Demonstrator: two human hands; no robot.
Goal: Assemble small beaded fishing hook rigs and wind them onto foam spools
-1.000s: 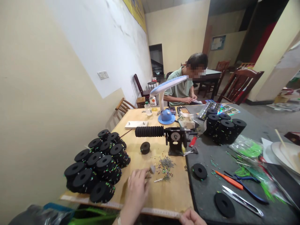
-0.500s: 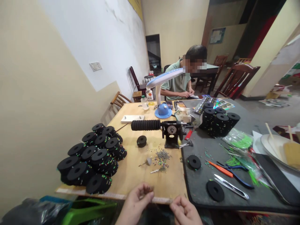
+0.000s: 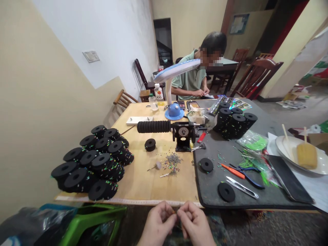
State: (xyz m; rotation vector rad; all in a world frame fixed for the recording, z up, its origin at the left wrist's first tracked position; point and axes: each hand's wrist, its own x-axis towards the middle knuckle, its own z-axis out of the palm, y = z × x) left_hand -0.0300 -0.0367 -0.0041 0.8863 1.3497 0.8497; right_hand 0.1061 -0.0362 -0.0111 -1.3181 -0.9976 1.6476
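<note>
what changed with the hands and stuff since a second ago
The left hand has drawn back from the grey-tipped stick to the wooden table's near edge; the right hand has shifted left, close to it. Whether either took hold of anything is unclear. The black foam spools and blue desk lamp stayed put.

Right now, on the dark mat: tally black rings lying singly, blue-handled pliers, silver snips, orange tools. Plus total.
Black rings: 2
Blue-handled pliers: 1
Silver snips: 1
Orange tool: 1
Total: 5
</note>
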